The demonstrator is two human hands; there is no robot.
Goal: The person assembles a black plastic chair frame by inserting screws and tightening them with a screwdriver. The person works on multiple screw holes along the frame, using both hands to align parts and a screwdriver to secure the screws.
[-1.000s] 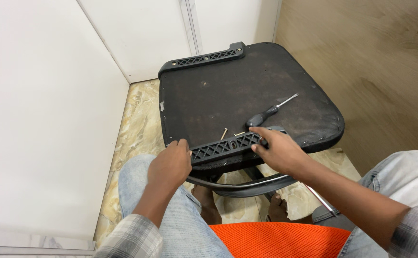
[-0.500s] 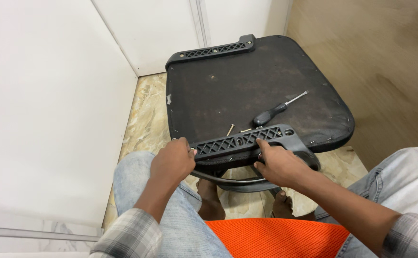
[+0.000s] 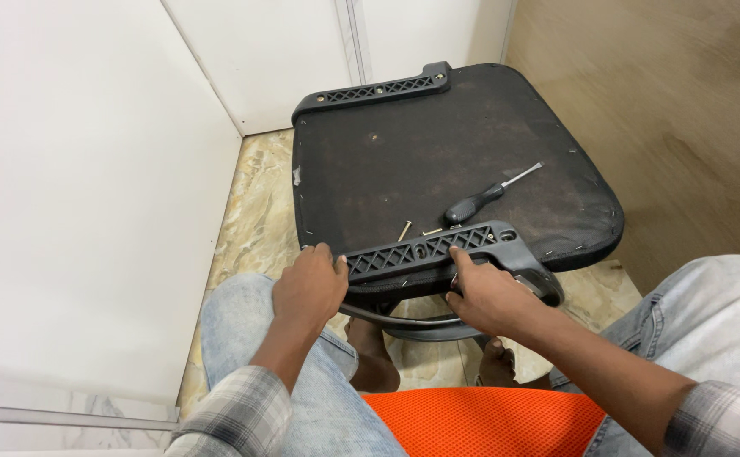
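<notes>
Your left hand [image 3: 309,288] and right hand [image 3: 490,298] both have fingers curled shut on the near armrest bracket [image 3: 437,250], at the seat base's [image 3: 437,161] front edge over your knees. Keep it flush, holes aligned; screwdriver [image 3: 490,195] and loose screws [image 3: 416,229] lie just behind it.
</notes>
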